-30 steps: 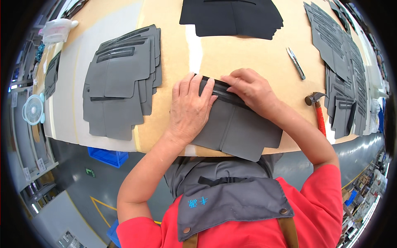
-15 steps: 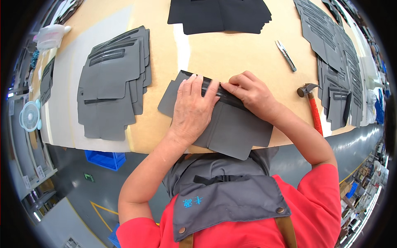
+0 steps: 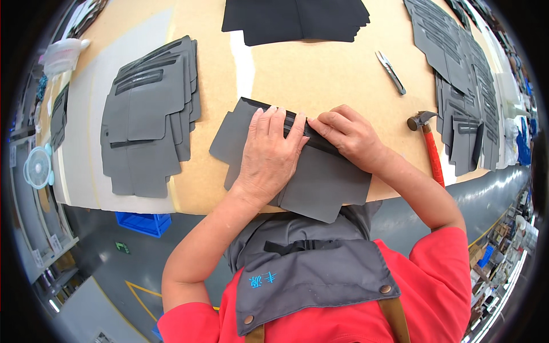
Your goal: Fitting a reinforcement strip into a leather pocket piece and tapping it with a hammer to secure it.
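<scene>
A grey leather-like panel (image 3: 323, 186) with a folded black strip (image 3: 326, 143) along its far edge lies at the table's front edge, its near corner sticking out over it. My left hand (image 3: 269, 151) rests flat on the panel, fingers stretched out and fingertips on the black strip. Close to its right, my right hand (image 3: 349, 136) pinches the strip's edge between thumb and bent fingers. What lies right under the fingertips is hidden.
Stacked grey panels (image 3: 140, 134) lie to the left, more panels (image 3: 457, 68) to the right, and black panels (image 3: 297, 20) at the far side. Thread snips (image 3: 391, 73) and a red-handled hammer (image 3: 433, 151) lie right of my hands. A blue crate (image 3: 144, 223) stands below the table.
The left index finger, blurred before, now presses down on the strip near my right fingertips. My right hand keeps its pinch. The whole view has shifted slightly.
</scene>
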Demonstrator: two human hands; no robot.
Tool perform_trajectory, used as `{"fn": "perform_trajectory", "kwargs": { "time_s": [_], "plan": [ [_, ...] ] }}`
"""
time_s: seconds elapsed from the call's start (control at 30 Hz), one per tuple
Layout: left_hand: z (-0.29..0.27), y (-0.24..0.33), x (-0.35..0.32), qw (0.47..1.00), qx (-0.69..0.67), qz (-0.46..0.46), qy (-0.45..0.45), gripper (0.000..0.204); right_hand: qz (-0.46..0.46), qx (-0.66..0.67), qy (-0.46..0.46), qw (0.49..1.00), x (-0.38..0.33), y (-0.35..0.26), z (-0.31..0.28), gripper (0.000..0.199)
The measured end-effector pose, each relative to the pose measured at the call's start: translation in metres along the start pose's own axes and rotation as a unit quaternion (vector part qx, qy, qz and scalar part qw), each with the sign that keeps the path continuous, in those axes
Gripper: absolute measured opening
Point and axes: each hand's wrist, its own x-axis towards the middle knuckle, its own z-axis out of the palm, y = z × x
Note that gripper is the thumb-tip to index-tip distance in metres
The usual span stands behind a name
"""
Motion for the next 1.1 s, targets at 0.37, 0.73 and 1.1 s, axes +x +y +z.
{"fn": "perform_trajectory", "kwargs": {
  "time_s": [0.37,0.73,1.1],
  "plan": [
    [0.005,0.007,-0.003,1.0,0.005,0.026,-0.006,0.049,0.003,0.009,-0.017,1.0,-0.005,0.0,-0.002,0.042],
    [0.004,0.019,-0.004,0.999,-0.002,0.029,-0.018,0.05,0.042,0.026,0.019,0.999,-0.021,0.003,-0.006,0.042],
    [0.007,0.03,-0.004,0.999,-0.002,0.027,-0.032,0.051,0.094,0.082,0.023,0.992,-0.039,0.0,-0.011,0.048]
  ]
}}
